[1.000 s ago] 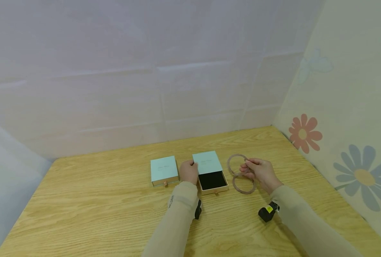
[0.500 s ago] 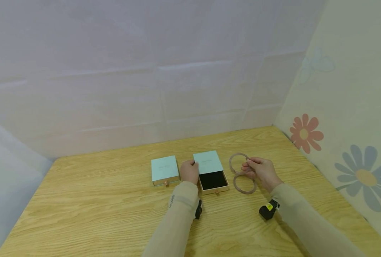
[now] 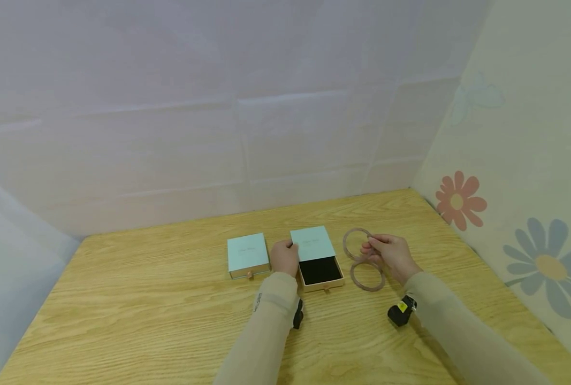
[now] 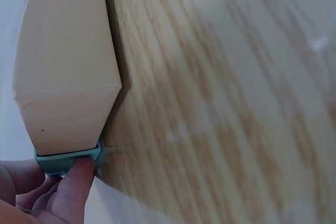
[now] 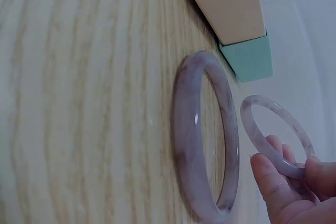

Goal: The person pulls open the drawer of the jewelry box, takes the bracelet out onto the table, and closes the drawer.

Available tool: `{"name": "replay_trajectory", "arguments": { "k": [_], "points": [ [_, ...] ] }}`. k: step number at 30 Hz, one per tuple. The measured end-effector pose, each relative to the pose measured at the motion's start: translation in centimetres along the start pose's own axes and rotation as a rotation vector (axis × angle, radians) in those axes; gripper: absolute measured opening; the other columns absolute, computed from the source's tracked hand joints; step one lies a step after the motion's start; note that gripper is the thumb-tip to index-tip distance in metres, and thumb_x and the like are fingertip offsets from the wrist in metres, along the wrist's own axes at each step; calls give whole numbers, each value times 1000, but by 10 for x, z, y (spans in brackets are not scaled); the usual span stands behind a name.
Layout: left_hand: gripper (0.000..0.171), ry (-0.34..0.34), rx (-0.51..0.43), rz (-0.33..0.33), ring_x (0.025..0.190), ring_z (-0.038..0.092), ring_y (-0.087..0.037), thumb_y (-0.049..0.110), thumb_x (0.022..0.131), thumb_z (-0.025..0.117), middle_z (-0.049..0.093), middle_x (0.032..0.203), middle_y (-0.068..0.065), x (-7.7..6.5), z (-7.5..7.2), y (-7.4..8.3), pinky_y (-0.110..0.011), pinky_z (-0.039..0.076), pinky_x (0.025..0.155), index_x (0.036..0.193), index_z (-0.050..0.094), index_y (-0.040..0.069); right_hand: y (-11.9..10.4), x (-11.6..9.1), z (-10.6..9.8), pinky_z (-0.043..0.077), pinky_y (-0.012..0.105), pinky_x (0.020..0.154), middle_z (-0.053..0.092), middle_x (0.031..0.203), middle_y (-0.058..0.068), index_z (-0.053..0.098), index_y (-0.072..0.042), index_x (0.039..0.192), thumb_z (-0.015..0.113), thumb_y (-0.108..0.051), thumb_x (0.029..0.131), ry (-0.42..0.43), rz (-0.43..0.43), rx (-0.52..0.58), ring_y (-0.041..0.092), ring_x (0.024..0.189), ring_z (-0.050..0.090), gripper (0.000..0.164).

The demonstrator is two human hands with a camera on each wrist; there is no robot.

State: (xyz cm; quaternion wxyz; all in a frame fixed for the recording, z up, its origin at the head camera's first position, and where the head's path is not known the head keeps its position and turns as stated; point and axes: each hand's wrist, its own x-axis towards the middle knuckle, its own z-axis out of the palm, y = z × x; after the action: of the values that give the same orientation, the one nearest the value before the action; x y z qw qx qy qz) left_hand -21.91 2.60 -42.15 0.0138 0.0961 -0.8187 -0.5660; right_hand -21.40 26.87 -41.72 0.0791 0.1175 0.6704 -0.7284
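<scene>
A pale teal jewelry box (image 3: 312,242) lies on the table with its cream drawer (image 3: 321,272) pulled partway toward me, baring a black lining. My left hand (image 3: 284,258) grips the teal sleeve at its left side; in the left wrist view its fingers (image 4: 76,190) press against the sleeve's edge below the drawer. Right of the box, my right hand (image 3: 392,255) pinches a translucent mauve bangle (image 3: 347,246) between thumb and fingers, holding it above the table. A second mauve bangle (image 5: 190,124) lies flat on the table, nearer to me.
Left of my left hand is a matching teal box (image 3: 247,252), its drawer pushed in and a small tab at its front. The wood-grain table (image 3: 145,299) meets a pale sheet (image 3: 169,133) at the back. A flower-printed sheet (image 3: 502,160) hangs along the right side.
</scene>
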Motion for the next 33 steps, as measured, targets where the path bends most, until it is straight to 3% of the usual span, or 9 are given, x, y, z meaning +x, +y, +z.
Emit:
{"name": "replay_trajectory", "arguments": {
  "k": [7,15,21,26,33],
  "points": [
    [25,5,-3,-7,97,63,-35,3,99,53,62,123,-24,1,0,0,-40,51,77,118,67,-6,1,5,2,56,21,67,69,84,3,35,17,140,46,-6,103,9,-1,-11,10,76,69,45],
    [29,3,6,-11,116,57,-38,3,99,52,58,129,-25,-1,1,2,-46,51,91,124,63,-7,0,9,2,56,22,70,68,86,3,34,17,141,46,-7,103,-1,-1,-78,10,78,68,46],
    [29,2,-2,-15,117,56,-39,3,100,52,58,128,-25,-1,1,3,-47,50,92,125,62,-7,0,13,0,57,25,71,70,87,3,38,18,138,47,-9,104,-10,-11,-206,10,76,68,45],
    [30,2,-13,-22,118,56,-39,3,100,52,58,129,-25,-1,1,3,-47,50,93,126,62,-7,-1,19,-3,56,24,64,69,84,4,45,20,131,49,-9,102,-4,0,-344,9,69,64,41],
    [29,3,8,-23,115,57,-38,4,99,54,60,127,-24,4,3,-2,-47,51,92,124,64,-6,-4,28,-6,53,22,59,65,83,9,51,22,123,51,-5,100,1,39,-449,9,65,59,36]
  ]
}}
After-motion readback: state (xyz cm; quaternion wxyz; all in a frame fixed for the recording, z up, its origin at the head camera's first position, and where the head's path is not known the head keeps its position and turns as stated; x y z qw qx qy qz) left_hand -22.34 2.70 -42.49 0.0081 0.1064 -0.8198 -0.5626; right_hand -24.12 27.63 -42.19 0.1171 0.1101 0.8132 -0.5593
